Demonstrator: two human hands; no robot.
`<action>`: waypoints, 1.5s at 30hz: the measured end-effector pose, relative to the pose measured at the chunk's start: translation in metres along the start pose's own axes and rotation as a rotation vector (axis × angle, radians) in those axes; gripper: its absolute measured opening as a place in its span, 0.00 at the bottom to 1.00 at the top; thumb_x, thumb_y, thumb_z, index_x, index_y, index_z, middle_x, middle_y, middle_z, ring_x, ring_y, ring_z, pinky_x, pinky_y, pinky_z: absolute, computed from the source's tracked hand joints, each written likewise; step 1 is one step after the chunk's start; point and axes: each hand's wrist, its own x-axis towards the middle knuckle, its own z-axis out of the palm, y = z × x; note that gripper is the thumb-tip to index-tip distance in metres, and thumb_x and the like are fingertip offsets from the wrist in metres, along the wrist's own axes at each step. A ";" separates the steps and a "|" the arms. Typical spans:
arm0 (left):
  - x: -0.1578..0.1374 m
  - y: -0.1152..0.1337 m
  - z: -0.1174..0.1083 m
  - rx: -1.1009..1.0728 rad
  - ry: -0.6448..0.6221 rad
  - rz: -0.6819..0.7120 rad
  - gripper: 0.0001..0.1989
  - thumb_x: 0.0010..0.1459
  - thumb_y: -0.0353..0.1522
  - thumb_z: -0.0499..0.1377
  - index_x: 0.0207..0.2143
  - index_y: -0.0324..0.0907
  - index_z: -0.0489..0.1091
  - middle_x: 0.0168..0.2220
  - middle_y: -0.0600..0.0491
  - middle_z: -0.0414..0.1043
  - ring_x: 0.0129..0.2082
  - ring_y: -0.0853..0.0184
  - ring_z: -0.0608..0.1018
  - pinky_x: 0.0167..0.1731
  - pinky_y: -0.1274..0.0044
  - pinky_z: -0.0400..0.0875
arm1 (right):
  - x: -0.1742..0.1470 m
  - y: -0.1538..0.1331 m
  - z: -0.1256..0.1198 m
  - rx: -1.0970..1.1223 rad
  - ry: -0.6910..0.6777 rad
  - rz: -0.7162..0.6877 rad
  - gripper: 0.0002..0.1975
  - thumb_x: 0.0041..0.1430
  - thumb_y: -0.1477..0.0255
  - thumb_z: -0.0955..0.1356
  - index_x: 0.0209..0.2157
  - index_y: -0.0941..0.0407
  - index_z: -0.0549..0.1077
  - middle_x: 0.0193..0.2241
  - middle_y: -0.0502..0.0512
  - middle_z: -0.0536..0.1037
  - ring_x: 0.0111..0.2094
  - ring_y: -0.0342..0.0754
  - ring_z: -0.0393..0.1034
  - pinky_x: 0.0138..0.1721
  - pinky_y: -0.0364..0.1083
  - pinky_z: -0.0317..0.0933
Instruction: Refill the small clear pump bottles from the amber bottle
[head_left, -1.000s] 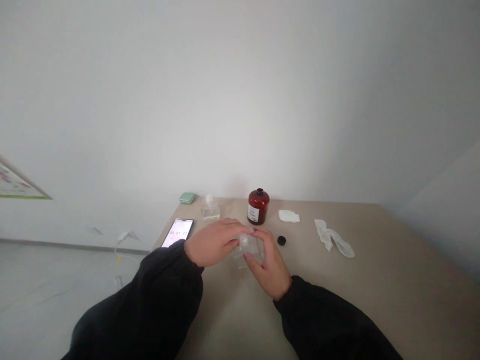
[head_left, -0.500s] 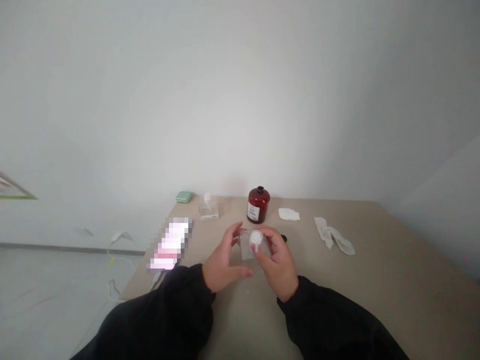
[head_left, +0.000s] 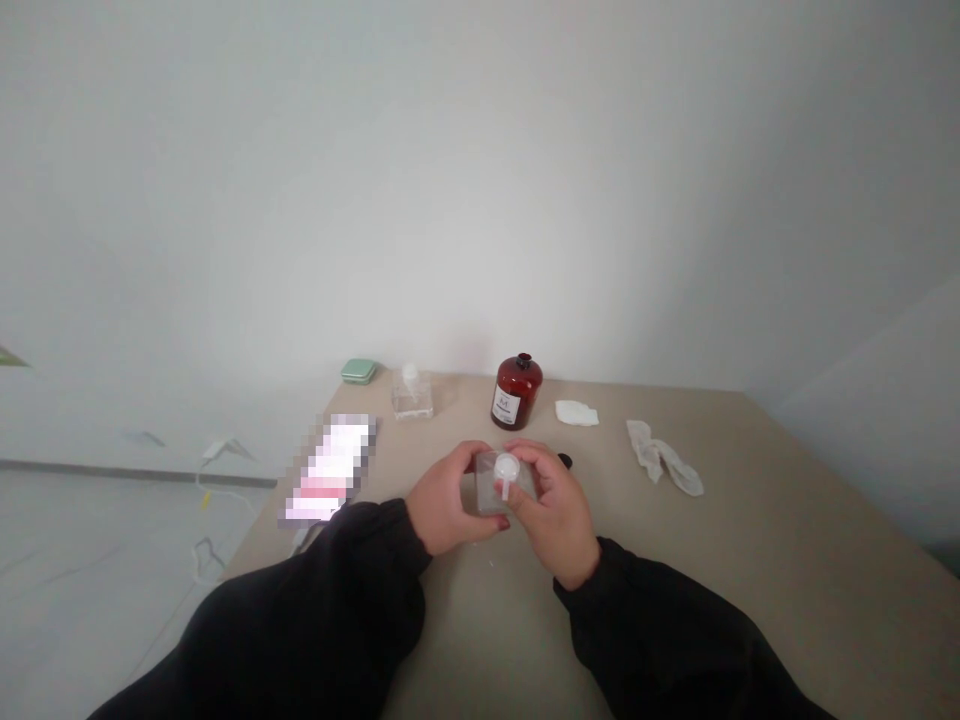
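Note:
A clear square pump bottle [head_left: 487, 496] with a white pump top [head_left: 507, 466] is between my hands, low over the table. My left hand [head_left: 447, 503] curves around its left side, fingers at the far edge and thumb along the near edge. On the right, my right hand [head_left: 561, 515] grips the bottle, its thumb at the white spout. Just beyond stands a brown bottle [head_left: 517, 392] with a white label and an uncovered narrow neck. A small black object [head_left: 565, 461], partly hidden, lies behind my right hand.
Another clear square bottle [head_left: 412, 397] with a white top stands at the back left, beside a green case [head_left: 359, 371]. A lit phone [head_left: 334, 468] lies left, with a cable. Folded white tissue [head_left: 577, 413] and crumpled tissue [head_left: 665, 458] lie right. The wall borders the table's [head_left: 750, 560] back.
My left hand has closed in on the clear bottle, its thumb and fingers now against it. The right hand keeps its hold. The view has shifted slightly.

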 end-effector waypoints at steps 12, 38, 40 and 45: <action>0.002 0.003 -0.004 0.035 -0.039 0.015 0.33 0.37 0.37 0.69 0.47 0.42 0.63 0.40 0.51 0.73 0.38 0.59 0.75 0.41 0.70 0.69 | 0.004 -0.004 -0.012 -0.094 -0.138 -0.058 0.14 0.58 0.60 0.67 0.39 0.54 0.74 0.39 0.58 0.76 0.42 0.53 0.71 0.47 0.54 0.64; -0.003 0.001 0.005 -0.044 -0.030 0.102 0.32 0.40 0.35 0.68 0.47 0.42 0.60 0.40 0.51 0.69 0.37 0.61 0.73 0.40 0.70 0.68 | 0.002 0.008 -0.016 0.072 -0.218 -0.073 0.13 0.58 0.64 0.68 0.44 0.52 0.72 0.53 0.61 0.68 0.56 0.56 0.62 0.56 0.58 0.56; -0.003 0.000 0.006 -0.034 -0.033 0.104 0.32 0.40 0.36 0.69 0.48 0.42 0.60 0.40 0.51 0.68 0.37 0.61 0.72 0.39 0.70 0.68 | 0.000 0.009 -0.013 0.077 -0.180 -0.045 0.15 0.55 0.64 0.70 0.43 0.52 0.70 0.52 0.61 0.68 0.55 0.56 0.63 0.55 0.58 0.57; -0.003 0.001 0.006 -0.011 -0.025 0.102 0.32 0.40 0.36 0.68 0.47 0.41 0.60 0.39 0.52 0.68 0.36 0.62 0.72 0.38 0.71 0.67 | -0.002 0.011 -0.013 0.105 -0.137 -0.048 0.11 0.55 0.64 0.70 0.39 0.52 0.70 0.48 0.59 0.68 0.52 0.55 0.65 0.54 0.58 0.58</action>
